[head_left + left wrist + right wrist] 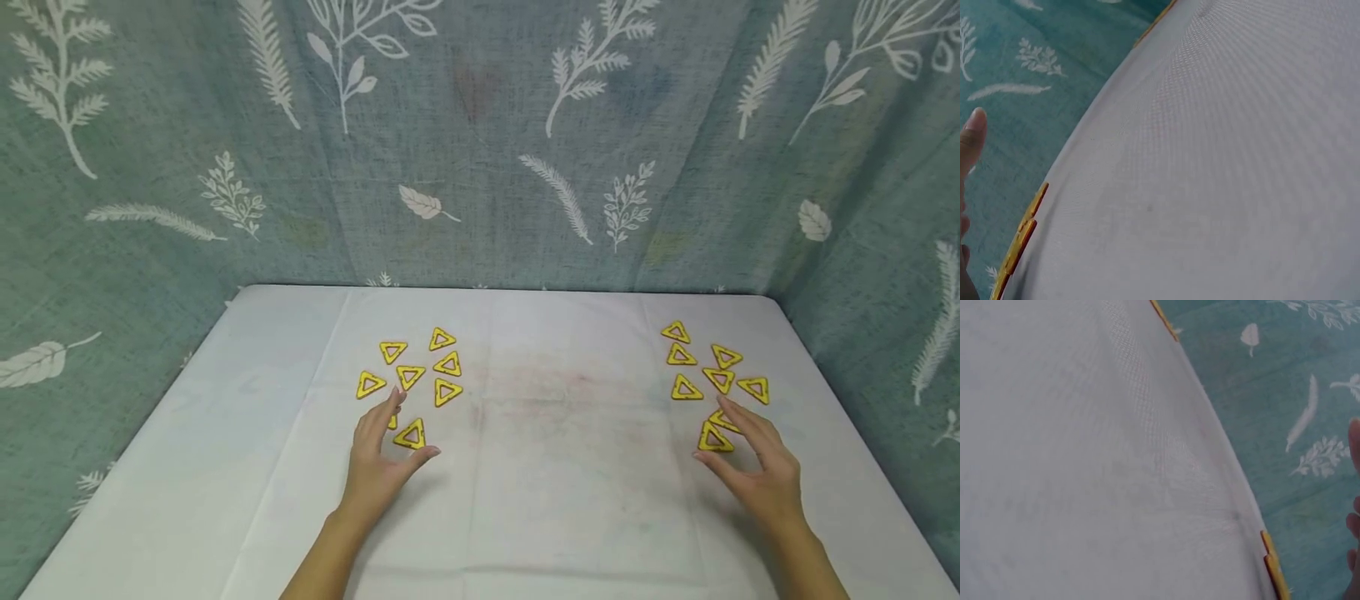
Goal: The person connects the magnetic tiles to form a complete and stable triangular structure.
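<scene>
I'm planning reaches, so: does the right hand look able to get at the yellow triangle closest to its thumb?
Probably yes: the right hand is open beside that yellow triangle, and nothing appears to cover it, though a neighbouring triangle crowds it.

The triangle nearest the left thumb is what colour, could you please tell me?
The triangle is yellow; it shows best in the head view.

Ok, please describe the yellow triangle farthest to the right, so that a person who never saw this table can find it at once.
On the white table, find the group of yellow triangles on the right. Just beyond the right hand lies the rightmost triangle; unlike its neighbours, it has no other triangle farther right.
</scene>
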{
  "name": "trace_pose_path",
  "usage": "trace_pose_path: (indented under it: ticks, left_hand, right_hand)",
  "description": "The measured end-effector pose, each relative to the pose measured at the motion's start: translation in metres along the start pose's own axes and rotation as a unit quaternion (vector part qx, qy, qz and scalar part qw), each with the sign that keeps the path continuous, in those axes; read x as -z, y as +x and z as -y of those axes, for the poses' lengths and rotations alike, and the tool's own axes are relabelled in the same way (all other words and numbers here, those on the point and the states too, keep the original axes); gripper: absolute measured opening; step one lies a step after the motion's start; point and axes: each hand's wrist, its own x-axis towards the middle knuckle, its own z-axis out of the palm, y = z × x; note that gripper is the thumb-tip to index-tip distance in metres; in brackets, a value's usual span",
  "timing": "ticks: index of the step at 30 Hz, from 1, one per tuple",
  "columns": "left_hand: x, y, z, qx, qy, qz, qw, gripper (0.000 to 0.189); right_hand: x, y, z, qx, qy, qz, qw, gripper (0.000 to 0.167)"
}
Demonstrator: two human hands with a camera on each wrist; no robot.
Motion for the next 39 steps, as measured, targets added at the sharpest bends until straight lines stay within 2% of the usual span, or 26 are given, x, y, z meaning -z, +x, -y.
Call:
trace_pose_path:
  ticks: [4,9,12,16,20,24,28,34,39]
  left_hand:
    - [-0.001,-0.005,0.006,0.046,0.014,0.012,0.9988,0.104]
    - [-0.003,-0.009,0.009,0.110,0.033,0.027,0.9931,0.095]
    - [-0.003,-0.010,0.009,0.135,0.049,0.041,0.9887,0.088]
    - [-0.003,-0.010,0.009,0.164,0.063,0.064,0.9823,0.079]
    - [-0.003,-0.010,0.011,0.176,0.076,0.084,0.9779,0.069]
    - [-0.004,-0.011,0.013,0.168,0.095,0.101,0.9760,0.060]
    - [-0.005,-0.011,0.014,0.158,0.108,0.105,0.9758,0.053]
    - [-0.005,-0.011,0.014,0.159,0.114,0.110,0.9745,0.049]
    - [-0.006,-0.011,0.013,0.155,0.127,0.117,0.9728,0.049]
  right_hand:
    - [-0.001,-0.006,-0.009,-0.017,-0.011,-0.005,0.9998,0.076]
    - [-0.001,-0.014,-0.017,-0.046,-0.020,0.007,0.9987,0.069]
    - [-0.001,-0.017,-0.020,-0.071,-0.036,0.021,0.9966,0.061]
    - [-0.002,-0.019,-0.021,-0.106,-0.074,0.030,0.9911,0.066]
    - [-0.002,-0.021,-0.020,-0.163,-0.108,0.048,0.9795,0.056]
    - [0.000,-0.022,-0.019,-0.200,-0.133,0.073,0.9680,0.047]
    - [-0.001,-0.022,-0.019,-0.214,-0.154,0.096,0.9598,0.045]
    - [-0.004,-0.023,-0.019,-0.239,-0.178,0.118,0.9472,0.043]
    - [-0.006,-0.025,-0.019,-0.238,-0.179,0.124,0.9465,0.043]
